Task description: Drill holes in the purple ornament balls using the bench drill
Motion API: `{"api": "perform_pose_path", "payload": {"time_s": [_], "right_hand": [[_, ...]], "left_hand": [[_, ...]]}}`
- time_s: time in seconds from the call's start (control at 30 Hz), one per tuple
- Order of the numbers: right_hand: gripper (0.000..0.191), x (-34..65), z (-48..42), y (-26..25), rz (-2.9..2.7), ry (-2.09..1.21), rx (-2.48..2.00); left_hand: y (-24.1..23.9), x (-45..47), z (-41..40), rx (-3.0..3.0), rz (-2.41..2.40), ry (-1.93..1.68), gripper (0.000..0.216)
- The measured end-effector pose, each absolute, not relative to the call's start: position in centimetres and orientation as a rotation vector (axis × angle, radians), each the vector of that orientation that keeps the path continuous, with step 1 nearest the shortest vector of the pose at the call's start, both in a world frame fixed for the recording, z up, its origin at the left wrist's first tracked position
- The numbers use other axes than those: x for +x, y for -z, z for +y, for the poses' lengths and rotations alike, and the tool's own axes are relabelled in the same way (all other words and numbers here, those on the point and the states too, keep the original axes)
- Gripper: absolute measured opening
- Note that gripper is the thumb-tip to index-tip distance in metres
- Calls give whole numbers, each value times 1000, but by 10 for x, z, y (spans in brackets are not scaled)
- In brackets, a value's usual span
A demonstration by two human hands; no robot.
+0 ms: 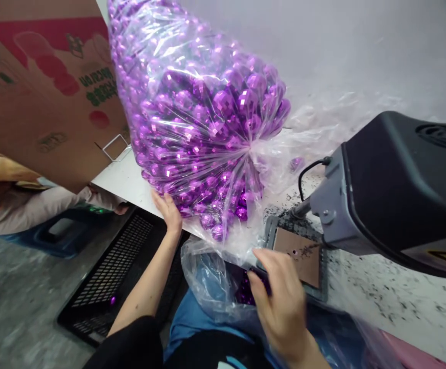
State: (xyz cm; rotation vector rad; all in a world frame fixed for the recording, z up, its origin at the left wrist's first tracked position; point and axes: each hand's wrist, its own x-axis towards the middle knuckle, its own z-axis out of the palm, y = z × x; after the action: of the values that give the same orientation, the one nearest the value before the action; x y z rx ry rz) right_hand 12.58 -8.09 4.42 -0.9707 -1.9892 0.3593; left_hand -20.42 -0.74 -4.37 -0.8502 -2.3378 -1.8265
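Note:
A big clear plastic bag (207,110) full of shiny purple faceted balls lies on the table, its neck gathered at the right. My left hand (168,210) rests against the bag's lower left side, fingers stretched out. Over the table's front edge, my right hand (280,300) has its thumb and forefinger apart, with nothing clearly held; the other fingertips are partly hidden. Below and beside it, a second clear plastic bag (205,274) hangs at my lap, with dark purple shiny pieces (246,289) inside. A brown square plate (301,256) on a grey base is just beyond my right hand.
A black and grey machine head (395,189) overhangs the table from the right. Dark scraps litter the white tabletop (384,297). A black plastic crate (111,266) is below at left, near a cardboard box (46,97) and another person's sleeve (34,207). One loose purple ball (296,163) lies near the bag's neck.

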Motion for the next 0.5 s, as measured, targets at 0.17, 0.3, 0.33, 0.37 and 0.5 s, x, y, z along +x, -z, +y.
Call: {"api": "perform_pose_path", "payload": {"time_s": [0.17, 0.3, 0.33, 0.37, 0.5], "right_hand": [[53, 66, -30, -1, -1977, -526, -1134], [58, 44, -19, 14, -1995, -595, -1157], [59, 39, -21, 13, -2016, -595, -1147], [60, 35, -23, 12, -2040, -587, -1136], [61, 19, -34, 10, -2113, -511, -1141]], "left_hand": [[66, -180, 27, -964, -2400, 1957, 71], [74, -156, 29, -1210, -2448, 1848, 70], [75, -152, 30, -1276, -2463, 1777, 70], [76, -147, 32, -1328, -2472, 1699, 72], [79, -127, 43, -1412, -2476, 1465, 78]]}}
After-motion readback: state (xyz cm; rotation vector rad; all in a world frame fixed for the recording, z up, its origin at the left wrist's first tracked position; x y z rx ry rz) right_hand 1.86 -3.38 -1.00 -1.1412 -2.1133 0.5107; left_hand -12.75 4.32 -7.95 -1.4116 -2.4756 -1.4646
